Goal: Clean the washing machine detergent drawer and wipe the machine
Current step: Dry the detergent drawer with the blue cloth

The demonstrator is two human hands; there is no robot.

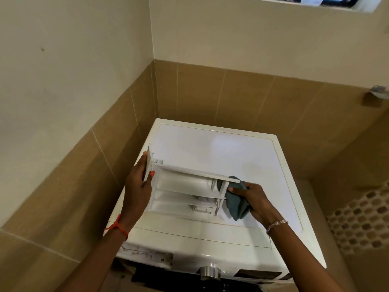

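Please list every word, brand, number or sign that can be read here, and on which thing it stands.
No text can be read.
On the control panel, faint marks beside the knob and a dark display are too small and blurred to read.
The detergent drawer, the cloth and the walls show no text.

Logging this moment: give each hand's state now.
Left hand: grips the detergent drawer by its front.
Right hand: grips the grey-blue cloth at the drawer's end.
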